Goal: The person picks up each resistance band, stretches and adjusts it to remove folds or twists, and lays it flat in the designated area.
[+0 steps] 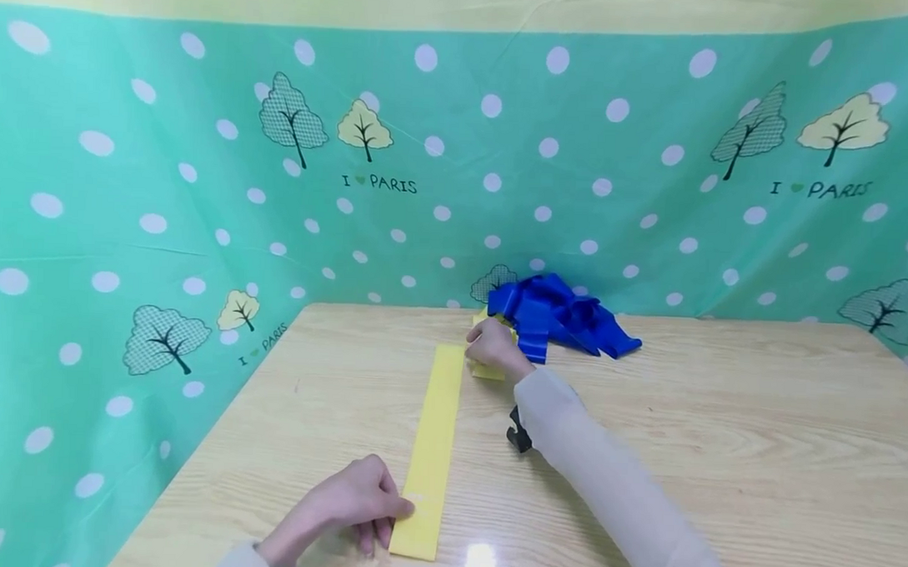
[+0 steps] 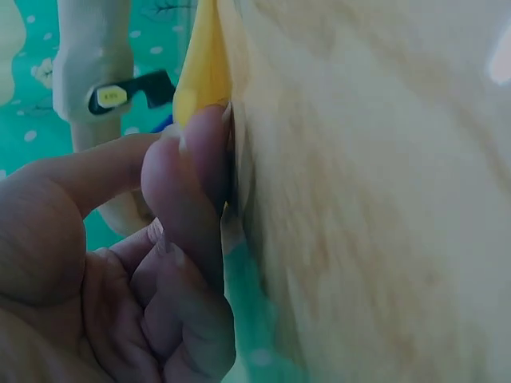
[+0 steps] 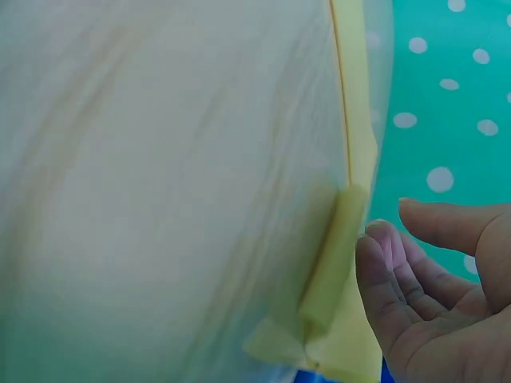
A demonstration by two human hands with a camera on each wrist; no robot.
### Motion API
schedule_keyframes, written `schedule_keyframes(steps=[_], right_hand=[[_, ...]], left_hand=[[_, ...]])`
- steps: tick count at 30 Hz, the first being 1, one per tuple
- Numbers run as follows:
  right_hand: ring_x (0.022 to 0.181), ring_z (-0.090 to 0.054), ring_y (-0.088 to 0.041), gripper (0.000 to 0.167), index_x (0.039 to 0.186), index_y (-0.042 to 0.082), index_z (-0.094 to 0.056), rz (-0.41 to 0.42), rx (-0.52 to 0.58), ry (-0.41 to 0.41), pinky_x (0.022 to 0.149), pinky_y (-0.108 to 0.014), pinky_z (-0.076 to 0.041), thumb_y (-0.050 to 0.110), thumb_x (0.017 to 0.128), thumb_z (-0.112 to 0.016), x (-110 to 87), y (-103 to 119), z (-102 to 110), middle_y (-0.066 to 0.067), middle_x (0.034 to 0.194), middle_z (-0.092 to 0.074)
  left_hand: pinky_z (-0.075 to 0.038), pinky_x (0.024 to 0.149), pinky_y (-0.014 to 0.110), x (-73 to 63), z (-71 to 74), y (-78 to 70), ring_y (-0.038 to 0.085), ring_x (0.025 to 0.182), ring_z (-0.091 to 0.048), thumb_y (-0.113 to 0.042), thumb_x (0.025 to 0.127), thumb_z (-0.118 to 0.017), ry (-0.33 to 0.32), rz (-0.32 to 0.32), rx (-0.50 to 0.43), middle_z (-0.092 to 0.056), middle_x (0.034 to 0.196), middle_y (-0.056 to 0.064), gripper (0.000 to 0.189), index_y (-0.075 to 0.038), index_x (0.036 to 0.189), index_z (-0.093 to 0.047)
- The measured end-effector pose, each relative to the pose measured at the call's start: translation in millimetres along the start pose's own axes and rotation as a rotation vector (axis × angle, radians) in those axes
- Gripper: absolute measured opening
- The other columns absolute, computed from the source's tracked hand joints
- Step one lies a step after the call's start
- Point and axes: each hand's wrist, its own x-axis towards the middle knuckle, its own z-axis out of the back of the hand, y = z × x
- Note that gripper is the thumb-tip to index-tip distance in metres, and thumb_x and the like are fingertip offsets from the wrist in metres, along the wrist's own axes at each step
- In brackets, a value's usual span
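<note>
A long flat yellow strip (image 1: pixel 433 441) lies lengthwise on the wooden table. My left hand (image 1: pixel 360 501) pinches its near end at the left edge, thumb on top. The left wrist view shows the thumb and a finger together at the yellow edge (image 2: pixel 204 72). Out at the far end, my right hand (image 1: pixel 494 345) is over a bunched yellow piece (image 1: pixel 488 371), partly hiding it. In the right wrist view a curled yellow roll (image 3: pixel 335 259) sits right beside the fingertips, and the thumb stands apart from the fingers with nothing between them.
A heap of blue ribbon (image 1: pixel 573 321) lies at the table's back edge, just right of the right hand. Green dotted cloth (image 1: pixel 459 150) hangs behind and to the left. A black wrist mount (image 1: pixel 520 432) is on the right sleeve. Wooden tabletop (image 1: pixel 719 435) extends to the right.
</note>
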Motion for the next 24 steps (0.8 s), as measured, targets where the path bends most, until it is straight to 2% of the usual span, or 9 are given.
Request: schedule_keyframes(steps=[5,12,19,22,24], right_hand=[[0.086,-0.057,-0.021,0.023,0.101,0.000,-0.068,0.012,-0.061,0.000,0.069,-0.025,-0.048,0.002,0.078,-0.065,-6.5,-5.8,13.1,-0.012,0.104,-0.066],[0.078,-0.055,-0.018,0.017,0.093,0.001,-0.069,0.041,-0.124,0.037,0.066,-0.023,-0.045,0.003,0.076,-0.068,-18.1,-7.7,22.0,-0.008,0.092,-0.066],[0.068,-0.052,-0.015,0.021,0.089,0.000,-0.069,0.058,-0.177,0.128,0.061,-0.022,-0.043,-0.001,0.069,-0.077,-24.9,-16.3,14.2,-0.006,0.083,-0.063],[0.069,-0.050,-0.015,0.017,0.083,0.001,-0.068,0.083,-0.215,0.143,0.070,-0.029,-0.049,-0.002,0.068,-0.078,-26.7,-19.2,10.6,-0.005,0.077,-0.062],[0.067,-0.050,-0.015,0.011,0.076,0.002,-0.068,0.107,-0.251,0.139,0.090,-0.034,-0.049,-0.003,0.070,-0.076,-27.8,-20.1,9.6,-0.002,0.071,-0.061]], left_hand=[[-0.047,0.040,0.021,2.8,5.0,-1.4,0.003,0.036,-0.050,-0.014,0.085,-0.067,-0.026,-0.012,0.024,-0.061,0.050,0.002,0.026,-0.001,0.063,-0.064],[-0.049,0.043,0.021,12.6,16.2,-3.3,0.005,0.041,-0.051,-0.012,0.085,-0.065,-0.076,-0.087,0.074,-0.061,0.054,0.002,0.020,-0.001,0.069,-0.062],[-0.047,0.044,0.021,25.7,20.5,-7.5,0.008,0.044,-0.051,-0.012,0.086,-0.065,-0.131,-0.062,0.100,-0.061,0.055,0.003,0.019,-0.002,0.071,-0.060],[-0.045,0.044,0.020,32.5,19.9,-12.6,0.009,0.044,-0.052,-0.012,0.085,-0.066,-0.153,-0.046,0.106,-0.062,0.056,0.004,0.018,-0.003,0.072,-0.059],[-0.043,0.044,0.019,37.4,19.3,-16.9,0.009,0.044,-0.052,-0.013,0.085,-0.066,-0.165,-0.042,0.110,-0.062,0.056,0.004,0.018,-0.004,0.071,-0.058]])
